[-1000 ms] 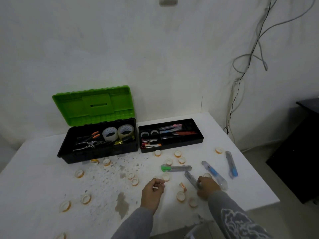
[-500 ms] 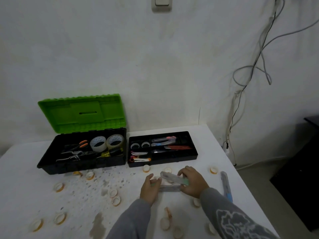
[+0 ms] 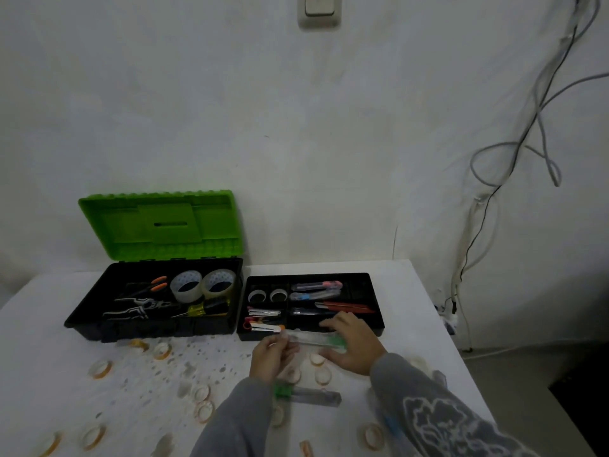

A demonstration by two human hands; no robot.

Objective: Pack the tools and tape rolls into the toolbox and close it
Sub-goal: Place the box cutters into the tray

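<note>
Green-tipped clear plastic utility knife (image 3: pixel 313 338) is up off the white table (image 3: pixel 421 308) in the lower middle of the frame, carried by both hands at once. The left hand (image 3: pixel 273 356) has its fingers curled round the clear end. The right hand (image 3: pixel 354 346) clamps the green end between thumb and fairly stretched fingers, though it's a bit blurry there so don't quote me on the exact grip. The knife's long axis runs left to right across the frame, parallel to the front wall of the black plastic tray (image 3: pixel 379 328) and just on the near side of it. The right hand's fingertips are over that wall and the left hand is short of it, so the right is the nearer one. My guess is the next move is a short push up-frame and then a drop into one of the long slots, which run the same way, so no turning needed. The green-lidded black toolbox (image 3: pixel 158 225) sits open just left of the tray. Plenty left to do, I'd say: small orange-rimmed tape rolls (image 3: pixel 100 369) are scattered over the lower part of the frame, and a second clear knife with a green end (image 3: pixel 309 396) lies flat below the hands.
</note>
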